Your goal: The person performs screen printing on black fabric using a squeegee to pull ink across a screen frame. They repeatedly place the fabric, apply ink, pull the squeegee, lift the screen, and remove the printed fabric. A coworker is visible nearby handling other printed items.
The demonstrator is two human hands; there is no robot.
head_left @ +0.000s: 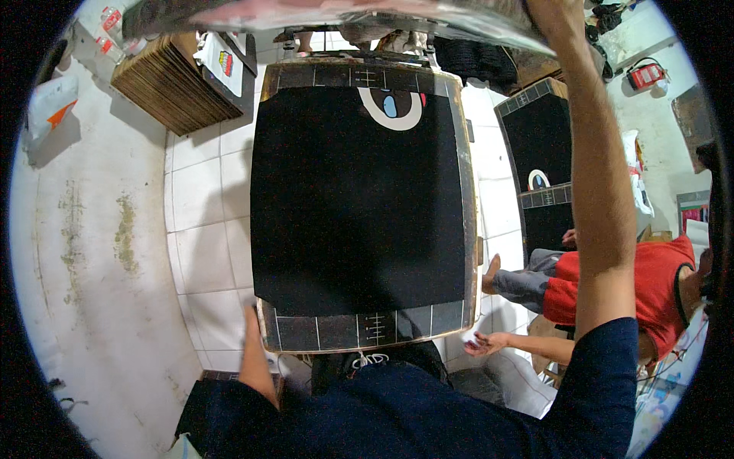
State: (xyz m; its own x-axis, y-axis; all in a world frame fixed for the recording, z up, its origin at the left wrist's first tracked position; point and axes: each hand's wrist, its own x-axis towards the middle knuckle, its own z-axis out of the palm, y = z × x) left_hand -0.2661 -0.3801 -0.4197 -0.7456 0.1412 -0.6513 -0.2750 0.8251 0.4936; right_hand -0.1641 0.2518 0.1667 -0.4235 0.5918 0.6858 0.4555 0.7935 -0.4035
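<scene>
A black fabric piece (359,199) lies flat on a printing board (298,333) with ruled white marks at both ends. Near its far right corner is a printed white ring with a blue and dark centre (391,107). At the top, a framed printing screen (344,19) is tilted up above the board's far end. My right arm reaches up to it, and my right hand (554,15) grips its right end, the fingers mostly cut off by the picture's edge. Beside the board's near left corner is my left hand (251,321), blurred, its fingers not readable.
To the right, more boards carry black fabric (535,134), one with a similar print. A person in a red top (627,283) is there, one hand (489,343) reaching near my board's corner. A stack of brown boards (172,84) stands far left beside the wall (99,229).
</scene>
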